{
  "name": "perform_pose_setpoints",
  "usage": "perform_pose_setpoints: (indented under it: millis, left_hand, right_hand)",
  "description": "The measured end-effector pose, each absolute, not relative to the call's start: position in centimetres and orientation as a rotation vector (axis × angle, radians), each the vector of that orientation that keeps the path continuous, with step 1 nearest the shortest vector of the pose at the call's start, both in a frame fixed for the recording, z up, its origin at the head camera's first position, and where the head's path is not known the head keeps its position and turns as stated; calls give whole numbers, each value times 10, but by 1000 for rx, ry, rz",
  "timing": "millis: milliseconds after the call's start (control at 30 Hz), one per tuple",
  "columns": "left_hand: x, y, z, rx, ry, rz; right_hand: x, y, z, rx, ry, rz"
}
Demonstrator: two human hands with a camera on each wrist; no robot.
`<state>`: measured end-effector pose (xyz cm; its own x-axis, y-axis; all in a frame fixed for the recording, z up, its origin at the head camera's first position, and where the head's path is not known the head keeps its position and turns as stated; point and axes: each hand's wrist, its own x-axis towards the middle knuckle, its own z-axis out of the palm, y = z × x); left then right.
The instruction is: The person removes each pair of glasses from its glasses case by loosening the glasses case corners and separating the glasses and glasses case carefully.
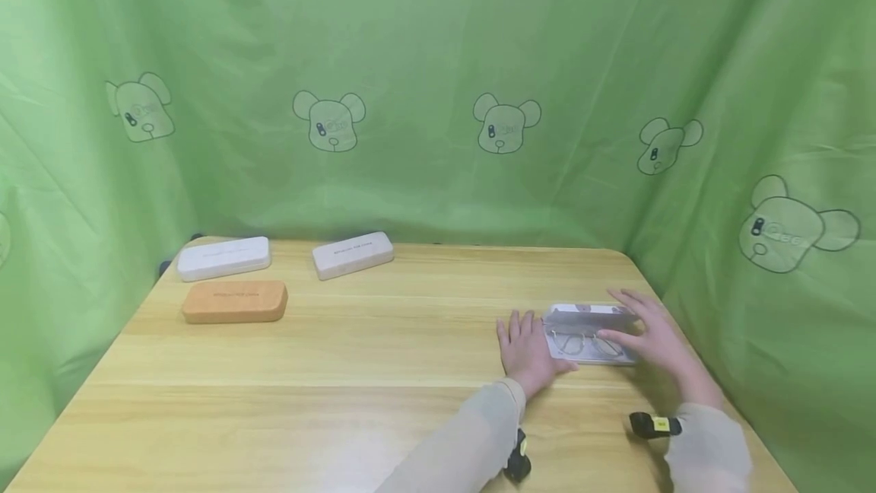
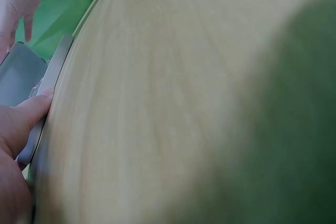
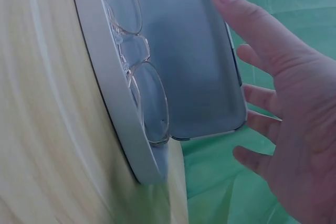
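Observation:
At the table's right side lies a pale glasses case (image 1: 591,361), its lid (image 3: 194,61) raised and its inside grey. Thin-rimmed glasses (image 3: 152,98) sit in it, lenses toward the near side. My left hand (image 1: 529,356) is at the case's left end, fingers spread and its thumb (image 2: 31,109) pressed along the front wall. At the right end, my right hand (image 1: 653,337) has its fingers loosely spread behind the lid. Its thumb (image 3: 252,19) reaches the lid's edge; whether the fingertips touch the back of the lid is hard to tell.
Toward the far left lie a white case (image 1: 224,259), an orange case (image 1: 235,303) and a light grey case (image 1: 353,256), all closed. Green curtain (image 1: 424,44) with printed bear heads surrounds the wooden table (image 1: 342,402) at the back and sides.

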<state>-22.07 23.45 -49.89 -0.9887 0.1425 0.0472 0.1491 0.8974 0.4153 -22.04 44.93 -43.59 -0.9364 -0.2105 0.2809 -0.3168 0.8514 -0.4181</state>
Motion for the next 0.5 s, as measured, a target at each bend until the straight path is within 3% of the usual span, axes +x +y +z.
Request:
perform_pose_setpoints:
  millis: [500]
  left_hand:
    - [-220, 234, -498, -241, -3015, -690]
  right_hand:
    - [-204, 439, -421, 362, -2729, 685]
